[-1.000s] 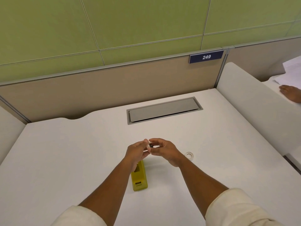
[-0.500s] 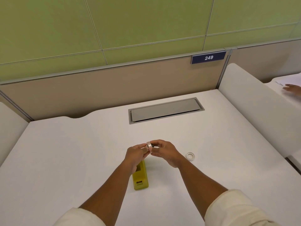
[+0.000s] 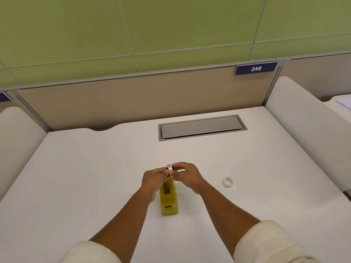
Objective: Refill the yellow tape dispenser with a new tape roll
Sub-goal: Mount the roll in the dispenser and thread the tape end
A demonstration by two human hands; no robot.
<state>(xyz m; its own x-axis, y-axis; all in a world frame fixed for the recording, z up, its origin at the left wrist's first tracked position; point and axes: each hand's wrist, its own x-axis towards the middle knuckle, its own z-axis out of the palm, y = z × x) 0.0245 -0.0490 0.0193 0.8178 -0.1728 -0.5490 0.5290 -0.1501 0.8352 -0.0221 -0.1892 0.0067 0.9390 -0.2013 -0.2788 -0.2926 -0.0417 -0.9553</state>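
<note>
The yellow tape dispenser [image 3: 169, 201] lies lengthwise on the white desk, its far end hidden under my hands. Just above that end, my left hand [image 3: 154, 178] and my right hand [image 3: 187, 176] meet and pinch a small whitish tape roll [image 3: 169, 168] between their fingertips, held on edge. A second, thin white ring of tape [image 3: 228, 181] lies flat on the desk to the right of my right hand, apart from it.
A grey cable hatch [image 3: 202, 128] is set into the desk [image 3: 85, 177] farther back. Beige partition with a "249" plate [image 3: 255, 68] closes the rear. White rounded side dividers [image 3: 303, 133] stand on both sides. Papers [image 3: 344, 103] lie on the neighbouring desk at right.
The tape roll has turned edge-on between my fingertips and shows more clearly. The view has shifted so the desk sits further right. The other person's hand at far right is out of sight.
</note>
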